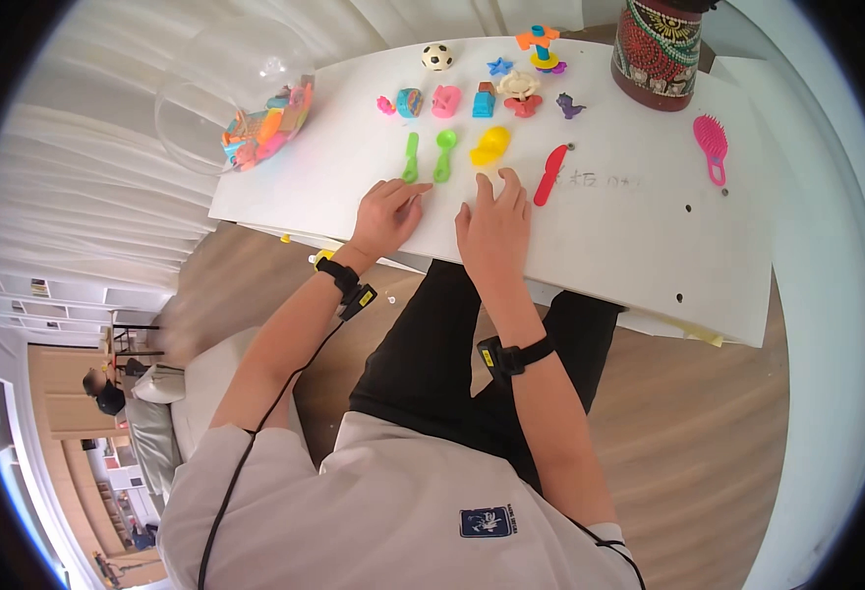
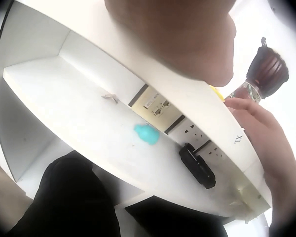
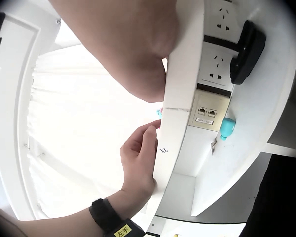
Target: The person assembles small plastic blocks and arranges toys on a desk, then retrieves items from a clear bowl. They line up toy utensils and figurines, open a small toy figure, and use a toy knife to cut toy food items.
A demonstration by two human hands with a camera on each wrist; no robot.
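Observation:
In the head view my left hand rests on the near part of the white table, fingers loosely bent and holding nothing. Its fingertips lie just below a green toy knife and a green toy spoon. My right hand lies on the table to the right, fingers relaxed, near a yellow plastic toy. A red toy knife lies to the right of that hand. The left wrist view shows the right hand by the table edge; the right wrist view shows the left hand there.
Behind stand small toys, including a soccer ball and a blue star. A clear bowl with toys is left; a patterned jar and pink hairbrush are right. An under-table shelf holds a turquoise item.

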